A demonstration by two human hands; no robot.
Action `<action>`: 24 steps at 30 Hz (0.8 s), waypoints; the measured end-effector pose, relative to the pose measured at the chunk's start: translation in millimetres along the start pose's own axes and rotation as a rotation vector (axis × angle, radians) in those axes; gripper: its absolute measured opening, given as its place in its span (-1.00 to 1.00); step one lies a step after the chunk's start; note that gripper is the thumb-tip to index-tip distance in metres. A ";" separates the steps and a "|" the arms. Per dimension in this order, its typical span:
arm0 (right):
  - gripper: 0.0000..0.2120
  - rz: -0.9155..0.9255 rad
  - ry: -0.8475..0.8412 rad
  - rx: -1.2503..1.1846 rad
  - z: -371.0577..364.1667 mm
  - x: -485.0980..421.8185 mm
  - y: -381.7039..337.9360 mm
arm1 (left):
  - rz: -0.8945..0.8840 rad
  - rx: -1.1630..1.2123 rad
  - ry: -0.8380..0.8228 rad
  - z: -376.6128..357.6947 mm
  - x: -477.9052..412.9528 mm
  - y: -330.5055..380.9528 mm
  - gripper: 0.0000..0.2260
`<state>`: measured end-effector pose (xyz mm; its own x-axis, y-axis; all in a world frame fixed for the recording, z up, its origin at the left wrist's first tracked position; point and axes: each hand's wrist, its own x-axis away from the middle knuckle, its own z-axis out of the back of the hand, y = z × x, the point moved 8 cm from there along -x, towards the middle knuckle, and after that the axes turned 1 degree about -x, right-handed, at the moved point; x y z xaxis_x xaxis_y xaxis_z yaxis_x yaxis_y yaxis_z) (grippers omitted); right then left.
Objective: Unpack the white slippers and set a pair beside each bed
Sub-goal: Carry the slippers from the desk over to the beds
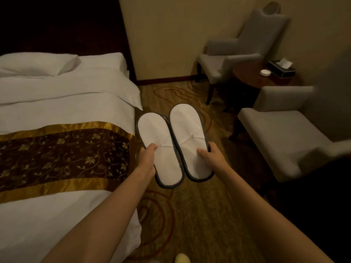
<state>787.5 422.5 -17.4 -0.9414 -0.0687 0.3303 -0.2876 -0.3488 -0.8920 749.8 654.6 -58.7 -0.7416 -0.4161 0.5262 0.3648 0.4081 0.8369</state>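
- Left hand [149, 158] pinches the left slipper [154, 130] at its outer edge about halfway along, thumb on top, other fingers underneath and hidden.
- Right hand [210, 156] grips the right slipper [187, 128] the same way on its outer edge, thumb pressed on the white upper.
- Both slippers: white, dark trim round the sole, uppers folded flat. They sit side by side, inner edges touching, toes pointing away from the person.
- Pair location: over the carpet [190, 215], just beside the right edge of the bed [66, 103], level with the runner. Can't tell whether the soles touch the floor; they look held above it.
- Both forearms are stretched forward, bare.
- Bed: white duvet, brown and gold runner [62, 154] across it, pillow [38, 65] at the head, dark headboard [57, 25] behind.
- Right side of the room: two grey armchairs, far one [237, 50] against the wall, near one [284, 133] closer to the person, well apart from the slippers.
- Round dark table [248, 78] between the armchairs, with a tissue box [281, 68] and a small white dish [265, 72] on it.
- Pale rounded object [182, 259] at the bottom edge on the carpet, cropped; can't tell what it is.
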 end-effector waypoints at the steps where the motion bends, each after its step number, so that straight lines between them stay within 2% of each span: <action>1: -0.59 0.006 -0.010 0.005 -4.2 -18.4 -8.0 | -0.002 0.010 0.022 -1.2 -13.5 8.4 -0.54; 9: -0.59 0.005 -0.132 0.036 -50.7 -169.4 -42.6 | 0.000 0.103 0.152 -15.0 -136.5 53.5 -0.63; 16: -0.56 0.010 -0.251 0.103 -89.1 -307.5 -70.0 | 0.061 0.186 0.249 -32.6 -252.3 73.9 -0.62; 24: -0.54 0.000 -0.386 0.209 -131.9 -422.1 -99.1 | 0.101 0.260 0.331 -38.0 -337.2 103.9 -0.62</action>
<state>1190.1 609.4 -109.2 -0.7953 -0.3989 0.4566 -0.2079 -0.5280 -0.8234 1059.1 806.4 -143.4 -0.4733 -0.5848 0.6588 0.2403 0.6338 0.7353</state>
